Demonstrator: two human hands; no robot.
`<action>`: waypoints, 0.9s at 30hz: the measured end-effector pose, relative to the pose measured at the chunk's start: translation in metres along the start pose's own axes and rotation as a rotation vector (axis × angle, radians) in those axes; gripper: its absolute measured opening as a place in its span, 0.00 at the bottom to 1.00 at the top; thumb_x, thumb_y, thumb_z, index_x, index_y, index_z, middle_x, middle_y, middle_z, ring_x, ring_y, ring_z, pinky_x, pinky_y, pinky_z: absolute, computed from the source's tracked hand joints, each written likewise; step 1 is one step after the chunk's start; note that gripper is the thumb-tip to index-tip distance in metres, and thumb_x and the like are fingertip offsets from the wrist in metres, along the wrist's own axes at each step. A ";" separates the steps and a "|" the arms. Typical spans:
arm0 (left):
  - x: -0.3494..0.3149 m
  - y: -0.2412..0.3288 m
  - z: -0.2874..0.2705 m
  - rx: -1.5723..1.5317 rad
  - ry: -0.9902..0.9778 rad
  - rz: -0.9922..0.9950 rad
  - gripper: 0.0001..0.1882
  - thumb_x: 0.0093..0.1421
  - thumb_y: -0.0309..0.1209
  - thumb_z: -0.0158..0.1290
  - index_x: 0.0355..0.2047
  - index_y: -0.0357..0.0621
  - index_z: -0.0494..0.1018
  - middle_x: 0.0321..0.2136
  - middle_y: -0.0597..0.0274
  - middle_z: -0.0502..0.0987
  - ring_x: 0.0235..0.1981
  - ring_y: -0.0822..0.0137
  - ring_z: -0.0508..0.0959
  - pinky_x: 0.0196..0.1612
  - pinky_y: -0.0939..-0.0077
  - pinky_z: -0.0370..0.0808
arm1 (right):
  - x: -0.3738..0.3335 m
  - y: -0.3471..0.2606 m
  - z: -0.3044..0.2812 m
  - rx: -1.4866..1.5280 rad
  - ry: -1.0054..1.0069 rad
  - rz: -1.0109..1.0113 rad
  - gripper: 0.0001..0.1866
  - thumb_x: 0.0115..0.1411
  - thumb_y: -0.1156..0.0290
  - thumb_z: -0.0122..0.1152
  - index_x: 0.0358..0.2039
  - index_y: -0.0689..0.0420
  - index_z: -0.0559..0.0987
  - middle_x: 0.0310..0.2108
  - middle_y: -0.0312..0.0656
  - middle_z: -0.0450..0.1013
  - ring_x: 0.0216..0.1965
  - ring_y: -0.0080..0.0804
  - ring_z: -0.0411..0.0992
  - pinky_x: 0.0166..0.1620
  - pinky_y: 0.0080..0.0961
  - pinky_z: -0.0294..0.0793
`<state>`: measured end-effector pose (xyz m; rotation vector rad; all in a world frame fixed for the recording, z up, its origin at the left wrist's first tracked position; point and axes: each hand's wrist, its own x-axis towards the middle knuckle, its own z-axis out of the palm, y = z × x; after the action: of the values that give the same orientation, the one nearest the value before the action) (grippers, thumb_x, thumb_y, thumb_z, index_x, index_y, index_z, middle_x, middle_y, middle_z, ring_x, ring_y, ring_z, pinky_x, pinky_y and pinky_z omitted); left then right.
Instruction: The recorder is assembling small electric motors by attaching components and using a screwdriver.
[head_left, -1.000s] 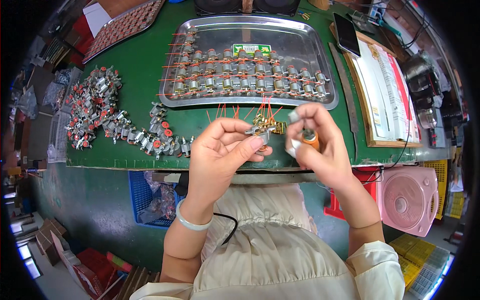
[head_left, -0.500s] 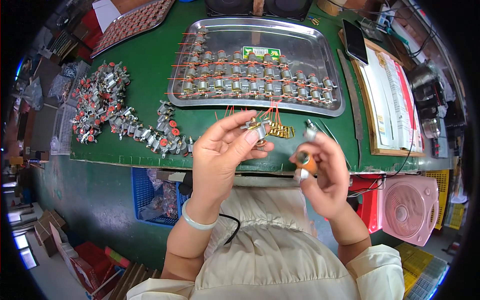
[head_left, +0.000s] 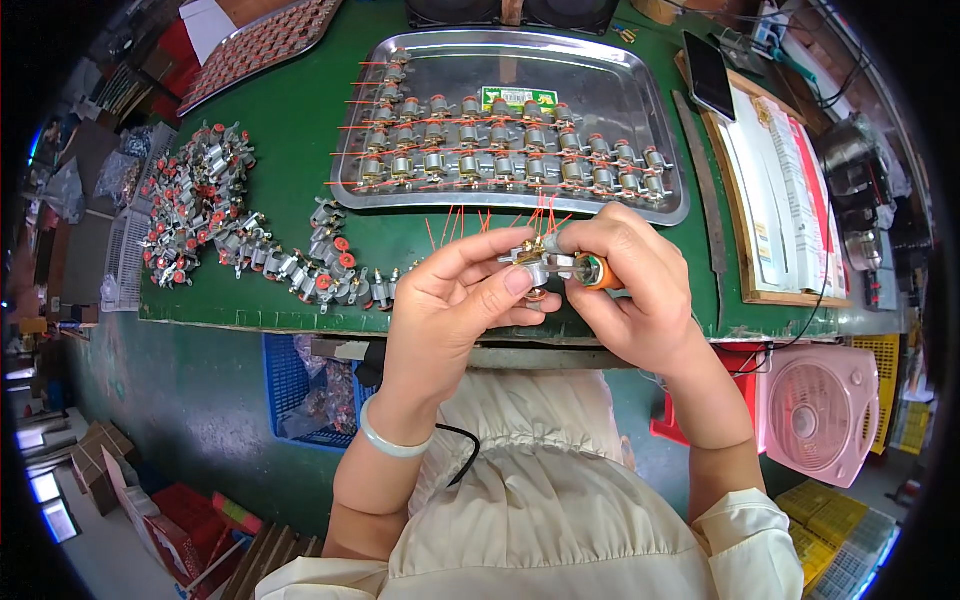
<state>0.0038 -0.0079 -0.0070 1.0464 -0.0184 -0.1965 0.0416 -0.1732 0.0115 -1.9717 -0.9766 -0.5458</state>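
Observation:
Between the thumb and fingers of my left hand (head_left: pixel 445 295) is a small grey metal part (head_left: pixel 537 268) with brass bits, held above the table's front edge. My right hand (head_left: pixel 645 290) is closed round a short orange-handled tool (head_left: pixel 597 273). Its metal end points left and meets the part or lies right beside it; I cannot tell which. My right fingertips are close to the part's top. Behind the hands, thin red wires (head_left: pixel 485 220) stick up; the brass pieces there are mostly hidden.
Beyond my hands stands a metal tray (head_left: pixel 650 208) with rows of similar parts and red wires. A heap of grey parts with red discs (head_left: pixel 205 200) lies left. To the right are a long flat metal strip (head_left: pixel 712 200), a phone (head_left: pixel 708 75) and a clipboard (head_left: pixel 750 230).
My right hand has moved left and up, bringing the orange-handled tool to the grey part. My left hand has shifted slightly right, still holding the part.

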 end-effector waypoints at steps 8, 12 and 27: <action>0.002 0.001 0.000 -0.014 -0.005 -0.023 0.18 0.56 0.22 0.47 0.47 0.32 0.63 0.34 0.49 0.74 0.31 0.61 0.78 0.32 0.76 0.79 | 0.000 0.004 0.003 -0.051 0.019 -0.062 0.19 0.32 0.84 0.59 0.30 0.60 0.71 0.23 0.41 0.67 0.20 0.34 0.68 0.21 0.25 0.67; 0.003 0.004 -0.001 0.004 -0.017 -0.036 0.18 0.56 0.21 0.47 0.47 0.32 0.63 0.34 0.49 0.74 0.31 0.60 0.78 0.33 0.76 0.79 | 0.000 0.005 0.002 -0.050 0.017 -0.063 0.20 0.31 0.84 0.59 0.30 0.60 0.71 0.23 0.41 0.68 0.21 0.34 0.68 0.20 0.25 0.67; 0.004 0.006 -0.003 -0.086 -0.051 -0.060 0.16 0.55 0.22 0.50 0.45 0.32 0.66 0.33 0.55 0.74 0.32 0.64 0.78 0.34 0.80 0.78 | 0.002 0.003 0.004 -0.060 0.024 -0.103 0.19 0.30 0.84 0.59 0.29 0.61 0.70 0.23 0.41 0.68 0.21 0.35 0.67 0.21 0.26 0.67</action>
<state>0.0092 -0.0030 -0.0035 0.9572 -0.0240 -0.2764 0.0457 -0.1702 0.0096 -1.9709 -1.0620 -0.6609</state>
